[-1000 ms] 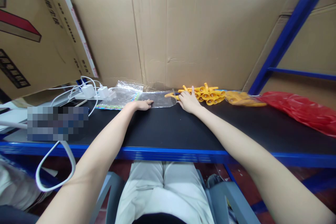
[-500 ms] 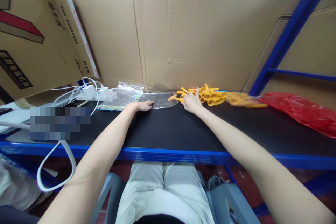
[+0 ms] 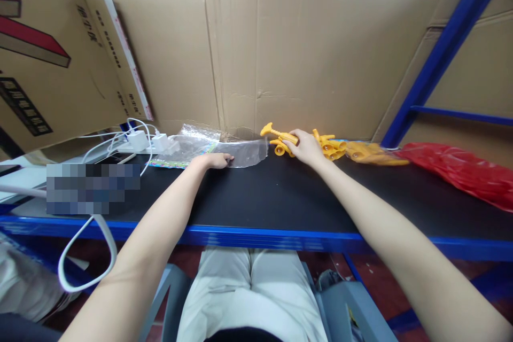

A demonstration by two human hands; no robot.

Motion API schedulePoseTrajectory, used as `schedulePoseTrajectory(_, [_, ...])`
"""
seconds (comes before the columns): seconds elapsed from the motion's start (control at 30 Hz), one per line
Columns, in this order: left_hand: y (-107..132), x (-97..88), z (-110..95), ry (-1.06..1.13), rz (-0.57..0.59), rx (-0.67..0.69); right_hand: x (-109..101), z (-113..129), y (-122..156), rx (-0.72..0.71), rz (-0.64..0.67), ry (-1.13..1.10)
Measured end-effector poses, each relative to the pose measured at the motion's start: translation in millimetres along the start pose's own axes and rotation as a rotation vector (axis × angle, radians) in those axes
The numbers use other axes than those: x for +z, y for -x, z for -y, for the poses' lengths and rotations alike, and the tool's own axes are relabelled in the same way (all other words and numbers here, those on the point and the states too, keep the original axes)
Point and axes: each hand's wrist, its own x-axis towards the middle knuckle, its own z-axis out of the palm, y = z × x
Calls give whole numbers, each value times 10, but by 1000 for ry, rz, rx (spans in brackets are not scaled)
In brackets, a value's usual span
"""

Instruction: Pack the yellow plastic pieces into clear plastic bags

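My left hand (image 3: 218, 160) is closed, thumb and fingers pinching the near edge of a clear plastic bag (image 3: 248, 154) that lies flat at the back of the table. My right hand (image 3: 308, 148) grips a yellow plastic piece (image 3: 276, 131) with a narrow stem and a flared, T-like tip pointing left. The held piece is raised a little, close to the bag's right end, and its rear part is hidden in my fingers. Below and behind that hand lies a pile of similar yellow pieces (image 3: 331, 148), several showing round hollow ends.
More yellow pieces in clear wrapping (image 3: 371, 153) and a red plastic bag (image 3: 460, 171) lie to the right. White chargers (image 3: 138, 140) and cables are at the left, beside a blurred-out patch. A cardboard wall (image 3: 320, 59) stands behind the black tabletop (image 3: 276, 203).
My right hand has lifted a yellow piece from the pile, its tip now higher. The left hand keeps its place on the bag, whose right end shows more fully.
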Motion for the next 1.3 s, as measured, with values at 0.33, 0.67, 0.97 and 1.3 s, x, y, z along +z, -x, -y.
schedulePoseTrajectory(0.33, [27,-17,-73,30,-66,-21,-213,72,8,123,746,-251])
schedulePoseTrajectory(0.67, [28,-15,-92,6,-80,-10,-42,-7,29,219,984,-181])
schedulePoseTrajectory(0.97, [35,-20,-103,-38,-108,-49,-62,1,54,239,945,-175])
schedulePoseTrajectory(1.3, [16,-4,-84,-52,-132,-48,-101,70,175,206,617,-22])
